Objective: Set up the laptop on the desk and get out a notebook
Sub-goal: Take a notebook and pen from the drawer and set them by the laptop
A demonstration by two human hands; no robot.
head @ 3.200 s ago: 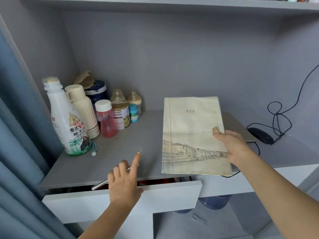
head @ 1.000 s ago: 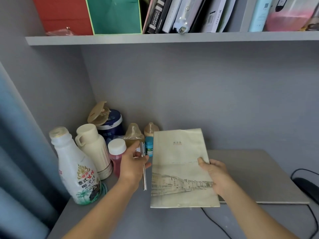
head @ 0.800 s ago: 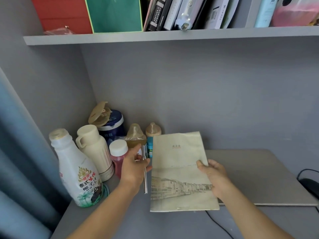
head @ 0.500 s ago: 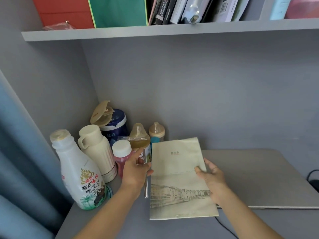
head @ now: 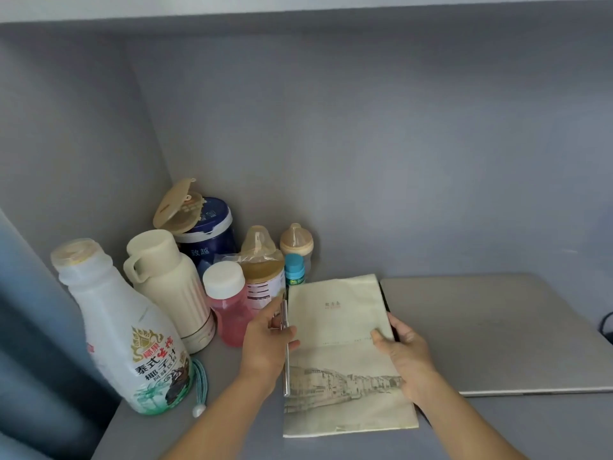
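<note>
Grey desk (head: 232,423) seen. Closed silver laptop (head: 497,330) laid flat at 3 o'clock. Bottle cluster stood at 9–10 o'clock: coconut juice bottle (head: 122,336), cream flask (head: 169,287), pink drink btl (head: 229,310), blue tin (head: 209,227) at back. Notebook (head: 341,360): contact w/ desk can't be told.

Grey wall (head: 365,144) behind grey desk (head: 232,423), blue curtain (head: 30,327) left.

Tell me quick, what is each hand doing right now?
Left hand: closed, pinching a silver pen beside the notebook.
Right hand: closed, gripping the notebook's right edge.
</note>
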